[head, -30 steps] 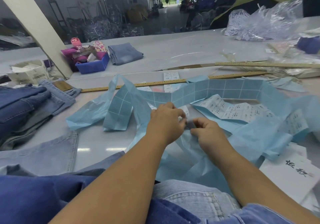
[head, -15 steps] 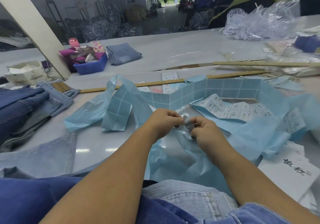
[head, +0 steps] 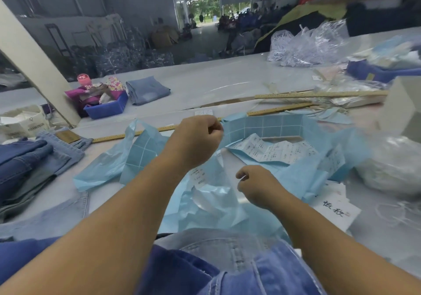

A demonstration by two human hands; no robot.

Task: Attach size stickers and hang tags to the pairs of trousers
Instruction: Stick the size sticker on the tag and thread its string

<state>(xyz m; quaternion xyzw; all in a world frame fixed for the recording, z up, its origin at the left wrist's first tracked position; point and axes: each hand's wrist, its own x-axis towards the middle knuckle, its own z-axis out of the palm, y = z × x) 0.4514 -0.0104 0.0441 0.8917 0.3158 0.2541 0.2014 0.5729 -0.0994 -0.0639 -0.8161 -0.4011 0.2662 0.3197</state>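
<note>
My left hand (head: 197,140) is raised over the table with its fingers curled, pinching the top end of a translucent size sticker strip (head: 218,180) that hangs down from it. Lower and to the right, my right hand (head: 256,186) pinches thumb against forefinger just above the crumpled blue backing paper (head: 205,212); what it pinches is too small to tell. A sheet of white printed stickers (head: 273,151) lies on more blue backing (head: 273,123) behind the hands. A light denim pair of trousers (head: 227,249) lies at the front edge under my forearms.
Stacked jeans (head: 22,160) sit at the left. A blue bin (head: 107,108) and folded jeans (head: 148,89) stand farther back. Wooden rulers (head: 319,94) cross the table. A clear bag of tags (head: 307,46), a white bag (head: 391,164) and a handwritten card (head: 335,208) lie right.
My hands were pinched together on a sticker on the blue paper. The left hand has lifted up and away, drawing the translucent strip with it; the right hand stayed low.
</note>
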